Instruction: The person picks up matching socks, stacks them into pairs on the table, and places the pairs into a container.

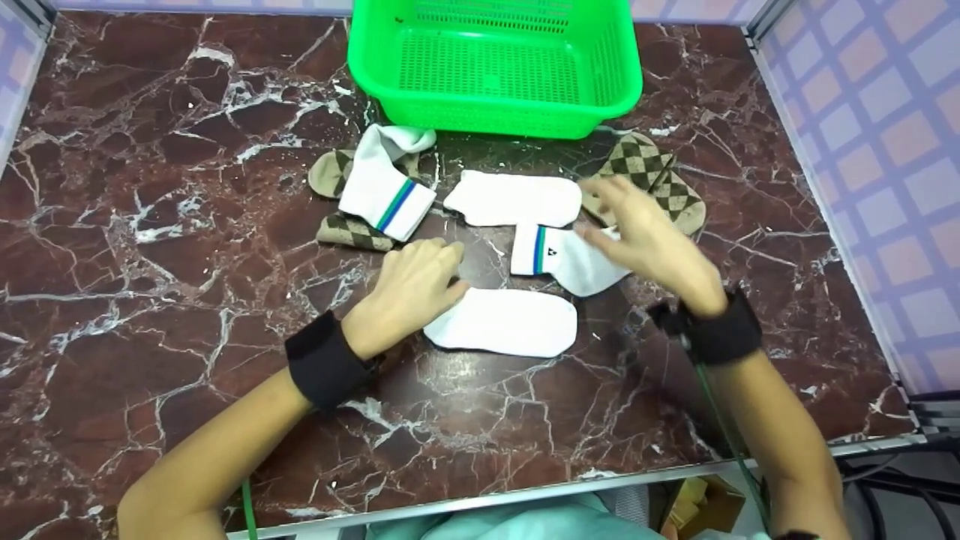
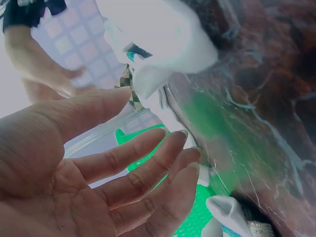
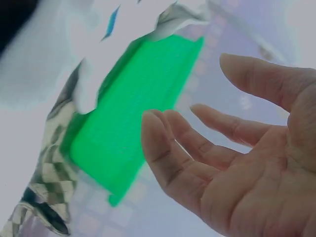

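Observation:
My left hand (image 1: pixel 420 289) is by the left end of a flat white sock (image 1: pixel 510 322); in the left wrist view its fingers are relaxed, with nothing between them. Over a white sock with green and blue stripes (image 1: pixel 581 255) hovers my right hand (image 1: pixel 645 236), slightly blurred, its fingers loosely bent and holding nothing in the right wrist view. Another plain white sock (image 1: pixel 517 199) lies just beyond the striped one. On the left, a second striped white sock (image 1: pixel 386 187) lies bent across brown checkered socks (image 1: pixel 349 232).
A green plastic basket (image 1: pixel 480 116) stands at the back of the marbled table (image 1: pixel 187 337). More brown checkered socks (image 1: pixel 645 161) lie at its front right. Patterned panels (image 1: pixel 877 127) border the table, and a cable (image 1: pixel 724 420) trails from the right wrist.

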A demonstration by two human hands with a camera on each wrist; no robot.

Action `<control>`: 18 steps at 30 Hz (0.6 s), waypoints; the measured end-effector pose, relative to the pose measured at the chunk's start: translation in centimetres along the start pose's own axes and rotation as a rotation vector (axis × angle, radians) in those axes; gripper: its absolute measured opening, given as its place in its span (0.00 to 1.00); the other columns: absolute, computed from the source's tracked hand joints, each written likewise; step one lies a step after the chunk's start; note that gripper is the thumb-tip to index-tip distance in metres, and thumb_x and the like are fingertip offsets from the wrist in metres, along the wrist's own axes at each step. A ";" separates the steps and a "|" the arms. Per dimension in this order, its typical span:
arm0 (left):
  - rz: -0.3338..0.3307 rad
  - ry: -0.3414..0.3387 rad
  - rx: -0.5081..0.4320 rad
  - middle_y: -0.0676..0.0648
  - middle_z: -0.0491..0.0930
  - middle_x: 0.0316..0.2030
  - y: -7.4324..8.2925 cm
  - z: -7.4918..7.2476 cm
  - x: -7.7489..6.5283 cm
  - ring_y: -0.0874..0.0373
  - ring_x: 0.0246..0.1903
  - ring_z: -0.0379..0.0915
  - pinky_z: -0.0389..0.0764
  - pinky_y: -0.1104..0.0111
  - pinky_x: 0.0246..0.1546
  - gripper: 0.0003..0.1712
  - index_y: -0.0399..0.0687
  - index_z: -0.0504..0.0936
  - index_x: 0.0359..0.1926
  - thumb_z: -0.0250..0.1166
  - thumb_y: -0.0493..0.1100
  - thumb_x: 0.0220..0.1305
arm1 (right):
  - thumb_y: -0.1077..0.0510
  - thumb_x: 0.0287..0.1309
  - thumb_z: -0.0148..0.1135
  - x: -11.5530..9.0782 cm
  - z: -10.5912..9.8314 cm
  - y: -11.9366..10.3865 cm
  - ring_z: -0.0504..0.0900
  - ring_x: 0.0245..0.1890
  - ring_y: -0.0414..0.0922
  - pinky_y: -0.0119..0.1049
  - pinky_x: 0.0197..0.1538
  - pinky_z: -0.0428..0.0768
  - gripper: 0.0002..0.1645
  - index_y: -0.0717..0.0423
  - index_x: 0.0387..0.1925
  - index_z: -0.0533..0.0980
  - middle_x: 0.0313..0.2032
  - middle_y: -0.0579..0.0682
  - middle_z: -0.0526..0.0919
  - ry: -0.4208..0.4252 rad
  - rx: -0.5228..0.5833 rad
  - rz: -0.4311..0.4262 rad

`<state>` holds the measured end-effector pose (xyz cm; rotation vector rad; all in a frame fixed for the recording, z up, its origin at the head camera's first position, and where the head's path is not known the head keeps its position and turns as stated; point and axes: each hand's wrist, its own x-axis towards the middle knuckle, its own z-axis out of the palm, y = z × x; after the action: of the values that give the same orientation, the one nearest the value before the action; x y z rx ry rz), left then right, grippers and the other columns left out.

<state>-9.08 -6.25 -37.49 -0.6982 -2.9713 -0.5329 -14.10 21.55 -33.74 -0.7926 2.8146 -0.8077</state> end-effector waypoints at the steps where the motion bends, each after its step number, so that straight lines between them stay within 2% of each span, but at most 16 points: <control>1: 0.001 0.002 -0.004 0.49 0.67 0.18 0.0 0.0 0.0 0.52 0.18 0.66 0.66 0.62 0.12 0.12 0.47 0.67 0.20 0.62 0.42 0.51 | 0.55 0.55 0.58 0.9 -0.1 0.5 0.71 0.46 0.51 0.45 0.49 0.71 0.32 0.61 0.59 0.61 0.52 0.58 0.69 -0.008 0.001 0.013; 5: -0.003 0.014 -0.014 0.49 0.68 0.18 -0.2 0.0 0.3 0.53 0.17 0.66 0.66 0.62 0.11 0.09 0.46 0.67 0.20 0.59 0.40 0.50 | 0.56 0.54 0.59 4.1 0.3 2.4 0.73 0.42 0.54 0.45 0.44 0.72 0.31 0.64 0.57 0.63 0.46 0.61 0.71 -0.055 -0.005 0.065; 8: -0.012 0.016 -0.018 0.48 0.69 0.20 -0.6 -0.1 1.0 0.53 0.18 0.67 0.67 0.62 0.13 0.07 0.45 0.69 0.22 0.59 0.40 0.51 | 0.57 0.54 0.58 5.6 0.9 3.5 0.72 0.39 0.53 0.44 0.42 0.71 0.30 0.65 0.57 0.64 0.44 0.62 0.71 -0.092 -0.026 0.102; 13: -0.050 0.002 -0.029 0.48 0.70 0.20 -1.5 -0.9 2.5 0.53 0.20 0.67 0.69 0.64 0.15 0.10 0.45 0.70 0.24 0.60 0.44 0.56 | 0.57 0.51 0.60 6.7 2.0 4.2 0.69 0.41 0.54 0.46 0.44 0.68 0.31 0.67 0.55 0.64 0.43 0.64 0.72 -0.108 -0.083 0.149; 18: -0.086 0.012 -0.055 0.48 0.70 0.22 -2.1 -2.1 3.2 0.53 0.22 0.67 0.71 0.63 0.17 0.11 0.44 0.71 0.27 0.57 0.46 0.58 | 0.57 0.49 0.62 7.4 2.9 4.3 0.67 0.42 0.55 0.47 0.44 0.67 0.28 0.69 0.48 0.68 0.41 0.63 0.72 -0.118 -0.111 0.220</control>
<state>-12.98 -7.35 -35.76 -0.5710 -2.9976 -0.6246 -21.69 19.57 -38.15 -0.5124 2.7950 -0.5564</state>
